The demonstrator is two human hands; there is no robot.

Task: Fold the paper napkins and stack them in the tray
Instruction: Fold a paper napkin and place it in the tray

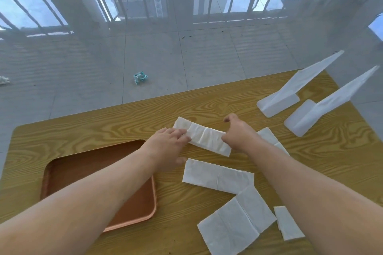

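A long white paper napkin (204, 137) lies as a narrow strip on the wooden table (103, 122). My left hand (169, 145) presses its left part with the fingertips. My right hand (238, 132) pinches the strip's right part. Nearer to me lie more white napkins: a wide one (217, 176), a larger one (236, 221), a small one (289, 223), and one (269, 136) partly hidden behind my right forearm. An orange-brown tray (68, 172) sits at the left under my left forearm, with nothing visible in it.
Two white plastic stands (294, 91) (323, 107) rest at the table's far right corner. Beyond the far table edge is a glossy tiled floor with a crumpled wrapper (140, 77) and a white scrap (4, 80).
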